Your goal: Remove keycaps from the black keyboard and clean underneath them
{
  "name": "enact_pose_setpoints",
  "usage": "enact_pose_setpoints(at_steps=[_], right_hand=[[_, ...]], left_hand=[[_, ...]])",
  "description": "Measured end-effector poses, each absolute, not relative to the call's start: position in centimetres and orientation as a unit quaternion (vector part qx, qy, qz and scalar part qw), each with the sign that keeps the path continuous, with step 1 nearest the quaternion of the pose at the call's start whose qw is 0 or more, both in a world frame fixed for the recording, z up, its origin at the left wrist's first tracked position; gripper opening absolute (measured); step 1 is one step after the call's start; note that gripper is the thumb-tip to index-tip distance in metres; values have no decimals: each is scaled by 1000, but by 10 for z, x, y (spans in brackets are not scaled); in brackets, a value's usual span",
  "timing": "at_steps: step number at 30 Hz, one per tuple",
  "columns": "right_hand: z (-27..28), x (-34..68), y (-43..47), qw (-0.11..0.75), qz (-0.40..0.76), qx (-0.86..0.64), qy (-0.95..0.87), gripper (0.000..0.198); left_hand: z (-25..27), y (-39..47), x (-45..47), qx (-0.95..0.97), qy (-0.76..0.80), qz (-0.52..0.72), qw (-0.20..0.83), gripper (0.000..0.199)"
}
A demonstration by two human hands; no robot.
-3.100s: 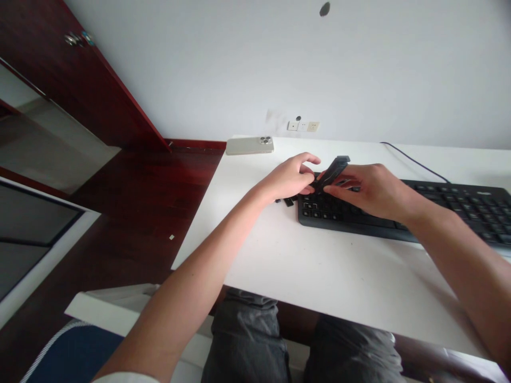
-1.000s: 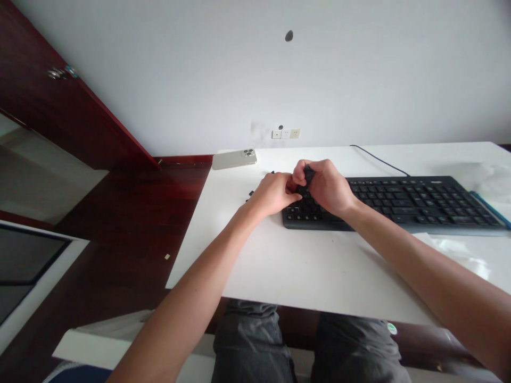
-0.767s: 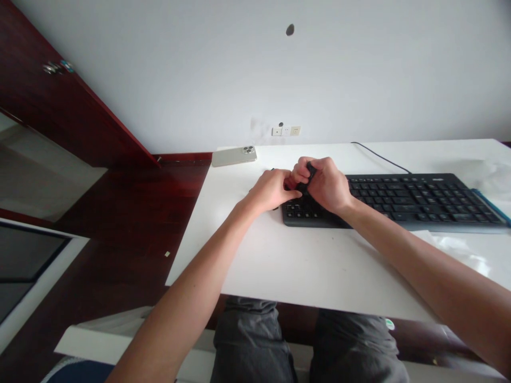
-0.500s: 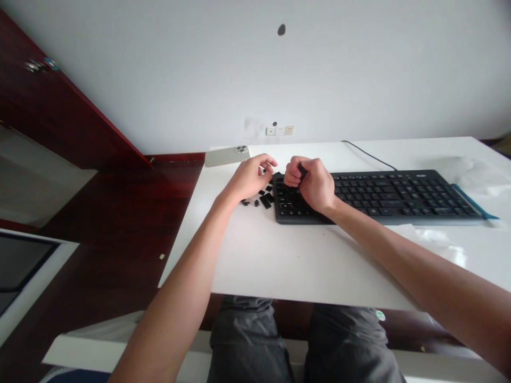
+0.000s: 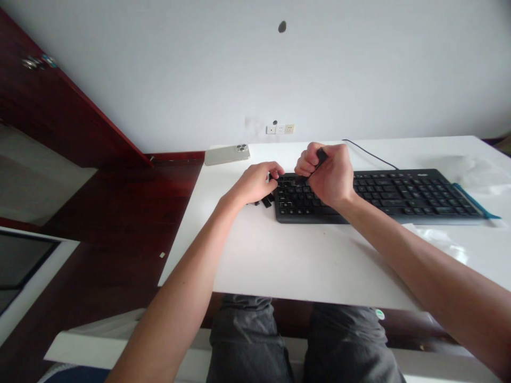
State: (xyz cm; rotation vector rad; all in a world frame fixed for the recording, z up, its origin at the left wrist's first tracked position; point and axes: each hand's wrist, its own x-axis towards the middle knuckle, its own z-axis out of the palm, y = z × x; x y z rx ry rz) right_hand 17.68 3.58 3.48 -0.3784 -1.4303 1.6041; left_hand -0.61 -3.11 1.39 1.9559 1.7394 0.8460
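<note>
A black keyboard (image 5: pixel 383 198) lies on the white table, with several keycaps off at its left end. My left hand (image 5: pixel 257 183) has its thumb and fingers closed at the keyboard's upper left corner. Beneath and beside that hand lie several loose black keycaps (image 5: pixel 266 201), partly covered by it. My right hand (image 5: pixel 329 173) is above the left part of the keyboard, fist wrapped round a black brush (image 5: pixel 321 155). The brush's dark lower end slants down left to the keys; its exact contact is blurred.
A phone (image 5: pixel 227 155) lies at the table's back left. Crumpled white tissue (image 5: pixel 439 242) sits in front of the keyboard, and a thin white bag (image 5: pixel 485 175) with a blue strip (image 5: pixel 475 201) at its right end. A cable (image 5: pixel 371 155) runs behind it.
My right hand has moved right and turned, so the brush's lower end now shows. My left hand has shifted slightly right, onto the keyboard's corner, covering more loose keycaps.
</note>
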Motion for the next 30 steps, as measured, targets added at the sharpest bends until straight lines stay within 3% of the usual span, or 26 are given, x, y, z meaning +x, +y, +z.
enact_pose_setpoints(at_steps=[15, 20, 30], right_hand=[[13, 171, 35, 378, 663, -137, -631, 43], [16, 175, 38, 328, 652, -134, -670, 51], [27, 213, 64, 196, 648, -91, -730, 44]], left_hand=[[16, -33, 0, 717, 614, 273, 185, 33], [17, -33, 1, 722, 611, 271, 181, 32], [17, -35, 0, 732, 603, 266, 172, 33]])
